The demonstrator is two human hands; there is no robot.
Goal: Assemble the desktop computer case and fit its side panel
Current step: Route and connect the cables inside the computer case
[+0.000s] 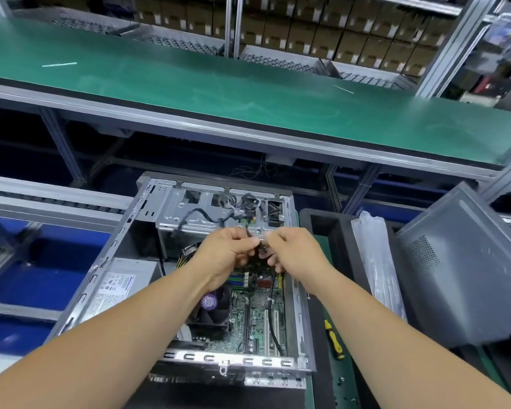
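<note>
Both hands, left and right, grip thin black cables over open metal case

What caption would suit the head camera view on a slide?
Both hands, left hand and right hand, pinch a black cable above the open computer case.

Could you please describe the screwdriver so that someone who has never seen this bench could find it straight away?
Start at the open computer case in the middle, with its motherboard showing. Just off its right edge, on the dark mat, lies the screwdriver, pointing roughly away from the person. Its yellow and black handle sets it apart from the grey panel and clear plastic bag further right.
</note>
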